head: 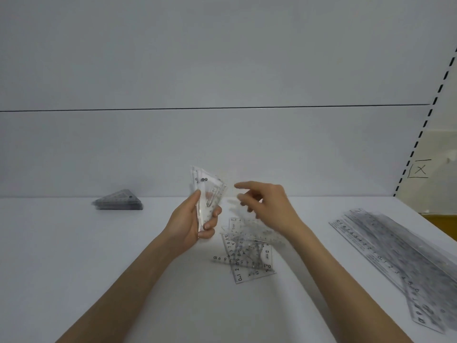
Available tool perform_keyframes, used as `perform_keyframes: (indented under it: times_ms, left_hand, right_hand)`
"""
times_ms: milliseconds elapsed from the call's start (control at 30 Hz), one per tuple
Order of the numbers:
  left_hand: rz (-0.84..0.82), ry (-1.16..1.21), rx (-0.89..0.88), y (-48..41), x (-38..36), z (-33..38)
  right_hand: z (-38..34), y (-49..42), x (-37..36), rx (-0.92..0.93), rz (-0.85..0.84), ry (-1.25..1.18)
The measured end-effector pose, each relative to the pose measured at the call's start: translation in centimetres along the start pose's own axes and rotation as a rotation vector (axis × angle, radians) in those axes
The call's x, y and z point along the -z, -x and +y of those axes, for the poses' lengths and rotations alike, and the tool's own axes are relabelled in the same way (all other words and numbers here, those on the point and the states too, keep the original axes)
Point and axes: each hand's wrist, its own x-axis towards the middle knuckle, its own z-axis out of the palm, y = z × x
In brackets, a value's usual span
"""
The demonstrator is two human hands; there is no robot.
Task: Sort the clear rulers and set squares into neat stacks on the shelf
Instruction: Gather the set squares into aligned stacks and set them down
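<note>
Above the shelf's (99,256) middle, the left hand (191,225) clasps gathered set squares (206,191) for stacking, the right hand (268,203) slack-fingered, likely fetching more.

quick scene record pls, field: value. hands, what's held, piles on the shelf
left hand: grips fan of set squares, held upright
right hand: above loose pile, fingers relaxed, nothing clearly held, blurred
loose pile: clear pieces overlapping, mid shelf
set square stack: back left, flat on shelf
ruler stack: right side, long rulers lying diagonally
still unsorted: loose pile
</note>
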Motion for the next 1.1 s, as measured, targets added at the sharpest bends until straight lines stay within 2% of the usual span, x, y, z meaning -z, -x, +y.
perform_keyframes:
  times_ms: [67,200,400,833,1100]
  left_hand:
    - [0.029,0.018,-0.015,-0.2,0.1,0.2]
    - [0.047,0.017,-0.03,-0.1,0.2,0.3]
    - [0.035,-0.014,-0.025,0.0,0.0,0.1]
    - [0.022,-0.024,-0.025,0.0,-0.1,-0.1]
    - [0.035,-0.019,-0.026,0.0,-0.1,0.0]
  right_hand:
    - [1.0,-0.2,2.0,-0.061,-0.094,0.155]
    - [1.4,0.5,3.3,-0.205,-0.387,0.334]
    - [1.9,0.4,2.5,-0.216,-0.555,0.428]
    - [1.7,0.9,2.7,-0.19,-0.474,0.329]
    - [0.3,0.9,4.2,-0.142,-0.325,-0.16]
